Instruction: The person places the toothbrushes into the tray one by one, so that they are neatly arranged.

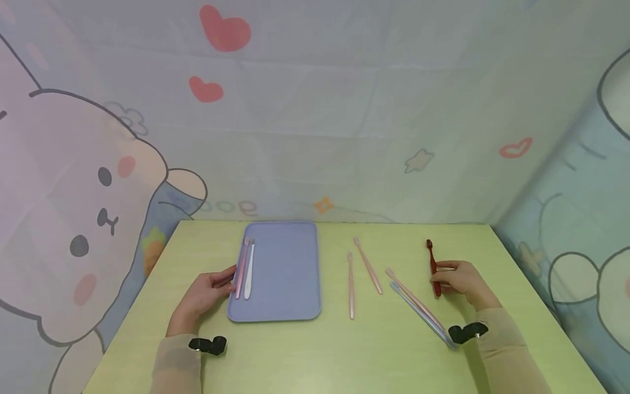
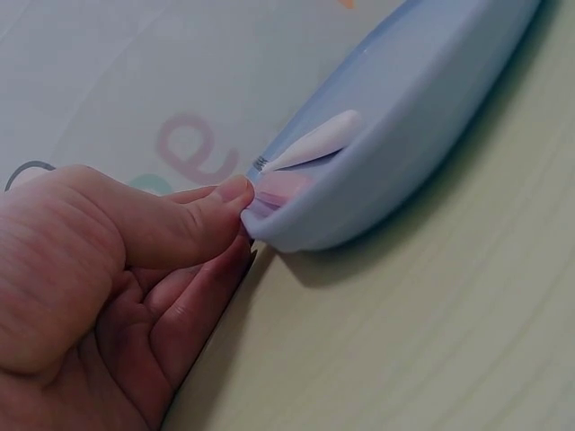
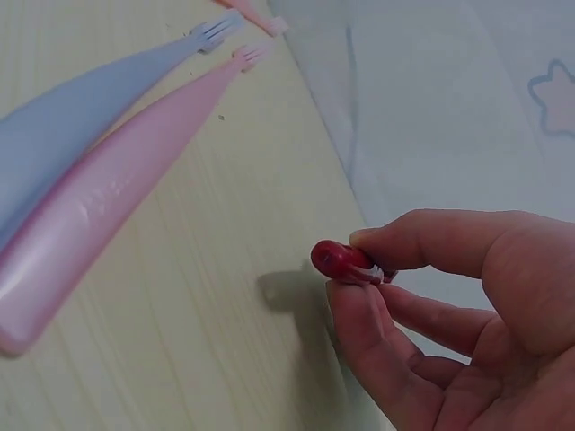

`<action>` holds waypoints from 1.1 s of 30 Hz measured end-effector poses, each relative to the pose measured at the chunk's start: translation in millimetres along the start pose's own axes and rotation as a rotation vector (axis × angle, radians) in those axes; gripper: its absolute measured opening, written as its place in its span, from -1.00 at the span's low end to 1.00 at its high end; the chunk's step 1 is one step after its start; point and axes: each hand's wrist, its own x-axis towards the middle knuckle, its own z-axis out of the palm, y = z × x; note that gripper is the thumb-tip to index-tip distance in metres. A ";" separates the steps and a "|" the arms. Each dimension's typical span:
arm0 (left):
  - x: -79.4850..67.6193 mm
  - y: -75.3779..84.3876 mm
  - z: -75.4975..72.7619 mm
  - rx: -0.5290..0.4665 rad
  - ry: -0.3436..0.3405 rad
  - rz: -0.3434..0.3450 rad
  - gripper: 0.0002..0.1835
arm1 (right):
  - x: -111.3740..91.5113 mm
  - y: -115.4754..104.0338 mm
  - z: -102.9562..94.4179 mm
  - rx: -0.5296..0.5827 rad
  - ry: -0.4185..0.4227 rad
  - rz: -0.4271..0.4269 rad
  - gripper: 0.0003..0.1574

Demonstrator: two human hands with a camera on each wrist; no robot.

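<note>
My left hand (image 1: 204, 295) pinches the left rim of a blue-purple tray (image 1: 285, 273), thumb on top and fingers below, as the left wrist view shows. Inside the tray, along that side, lie a pink toothbrush (image 1: 242, 268) and a white toothbrush (image 1: 249, 271), side by side. On the right, my right hand (image 1: 462, 280) holds a dark red toothbrush (image 1: 433, 262) between thumb and fingers. In the right wrist view the end of the red toothbrush (image 3: 337, 260) points at the camera, and its shadow falls on the tabletop.
Between tray and right hand, two pink toothbrushes (image 1: 351, 287) (image 1: 368, 266) lie apart on the yellow-green table (image 1: 275, 355). Nearer the right wrist, another pink toothbrush (image 1: 413, 295) lies beside a blue toothbrush (image 1: 423, 314). A printed cloth (image 1: 315, 109) hangs behind the table.
</note>
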 end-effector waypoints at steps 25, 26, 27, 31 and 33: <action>-0.1 -1.9 2.5 0.036 0.013 0.020 -0.43 | -14.6 -58.8 84.4 0.276 -0.134 -0.193 -0.17; 0.0 -1.6 2.6 0.038 0.013 0.020 -0.43 | -13.3 -61.0 90.9 0.293 -0.142 -0.198 -0.17; -0.1 -1.2 2.8 0.037 0.016 0.018 -0.43 | -12.4 -63.9 98.5 0.298 -0.140 -0.200 -0.19; -0.7 -0.1 3.9 0.040 0.025 0.006 -0.43 | -10.2 -73.5 129.9 0.312 -0.139 -0.223 -0.23; -0.5 0.5 4.7 0.043 0.022 -0.001 -0.43 | -9.9 -77.0 145.3 0.307 -0.136 -0.234 -0.25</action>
